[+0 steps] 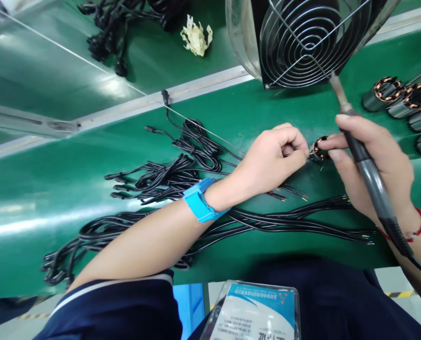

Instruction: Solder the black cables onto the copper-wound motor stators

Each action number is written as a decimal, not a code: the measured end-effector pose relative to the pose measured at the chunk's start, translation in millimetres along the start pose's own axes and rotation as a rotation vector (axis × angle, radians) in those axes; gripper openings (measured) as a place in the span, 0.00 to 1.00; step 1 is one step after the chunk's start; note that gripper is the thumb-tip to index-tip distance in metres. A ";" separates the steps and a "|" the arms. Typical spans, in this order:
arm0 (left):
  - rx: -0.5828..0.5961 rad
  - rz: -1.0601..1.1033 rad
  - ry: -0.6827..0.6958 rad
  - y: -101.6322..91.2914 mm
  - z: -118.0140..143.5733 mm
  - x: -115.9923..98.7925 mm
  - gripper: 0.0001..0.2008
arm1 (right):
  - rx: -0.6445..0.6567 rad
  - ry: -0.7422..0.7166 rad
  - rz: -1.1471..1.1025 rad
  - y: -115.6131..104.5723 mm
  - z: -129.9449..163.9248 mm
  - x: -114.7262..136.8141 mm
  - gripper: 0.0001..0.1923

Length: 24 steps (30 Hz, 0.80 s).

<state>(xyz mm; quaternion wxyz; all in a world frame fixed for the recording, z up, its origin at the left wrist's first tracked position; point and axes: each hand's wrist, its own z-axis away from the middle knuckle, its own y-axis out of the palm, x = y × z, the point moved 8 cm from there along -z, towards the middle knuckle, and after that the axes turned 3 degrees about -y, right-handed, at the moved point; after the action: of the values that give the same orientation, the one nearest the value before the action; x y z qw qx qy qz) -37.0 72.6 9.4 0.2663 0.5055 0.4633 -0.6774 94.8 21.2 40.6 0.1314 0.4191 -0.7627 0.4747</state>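
Observation:
My right hand (pixel 376 165) is wrapped round a soldering iron (pixel 368 174), its tip angled up toward the fan. The index finger and thumb of that same hand also reach a small motor stator (pixel 315 150) with copper windings. Pinched fingers of my left hand (pixel 281 151) meet the stator's left side, on what looks like a thin wire end; most of it is hidden by the fingertips. Black cables (pixel 267 219) with stripped, coloured ends lie beneath and beside my left forearm, which wears a blue wrist strap (pixel 203 200).
A fan with a wire guard (pixel 306 47) stands at the back. Several larger stators (pixel 383 94) are grouped at the right. Coiled cables (pixel 199 146) lie left of my hands. A crumpled yellowish piece (pixel 196 37) and more black connectors (pixel 107 33) sit on the raised shelf behind.

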 end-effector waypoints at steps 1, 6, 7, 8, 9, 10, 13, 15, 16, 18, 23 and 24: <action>-0.003 0.000 -0.001 -0.2 -0.2 0.2 0.07 | 0.028 -0.007 0.011 3.5 -1.1 0.1 0.27; -0.006 0.003 -0.008 -0.7 -1.2 1.0 0.07 | 0.069 0.061 -0.021 16.9 -3.0 -7.8 0.27; -0.007 0.004 -0.011 -0.9 -1.4 1.0 0.07 | 0.067 0.064 -0.017 18.3 -3.2 -8.1 0.27; -0.006 0.005 -0.017 -1.0 -1.5 1.2 0.07 | 0.065 0.067 -0.014 19.1 -3.3 -8.2 0.27; -0.006 0.007 -0.025 -1.1 -1.6 1.6 0.07 | 0.061 0.070 -0.013 19.3 -3.4 -8.3 0.27; -0.004 0.011 -0.034 -1.1 -1.7 2.1 0.07 | 0.054 0.072 -0.010 18.5 -3.5 -8.1 0.27; 0.000 0.027 -0.064 -1.0 -1.7 4.3 0.07 | -0.022 0.049 0.003 7.5 -2.7 -6.2 0.26; 0.008 0.042 -0.079 -0.4 -1.5 6.1 0.07 | -0.088 0.011 0.008 -4.3 -0.9 -4.9 0.24; 0.014 0.050 -0.084 0.3 -1.4 6.9 0.08 | -0.120 -0.032 0.008 -10.9 0.4 -2.8 0.23; 0.022 0.063 -0.084 1.5 -1.0 8.3 0.08 | -0.184 -0.127 -0.014 -24.7 4.3 2.2 0.21; 0.002 0.053 -0.049 1.9 0.5 7.5 0.08 | -0.159 -0.077 -0.124 -40.9 12.4 1.6 0.11; -0.001 0.050 -0.046 1.8 0.9 7.2 0.08 | -0.141 -0.054 -0.138 -41.1 13.1 1.7 0.09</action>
<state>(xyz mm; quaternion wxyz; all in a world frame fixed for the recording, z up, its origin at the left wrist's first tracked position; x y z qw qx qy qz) -38.4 71.8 2.1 0.2941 0.5010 0.4445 -0.6819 127.8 1.2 60.1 0.1721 0.4729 -0.7669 0.3982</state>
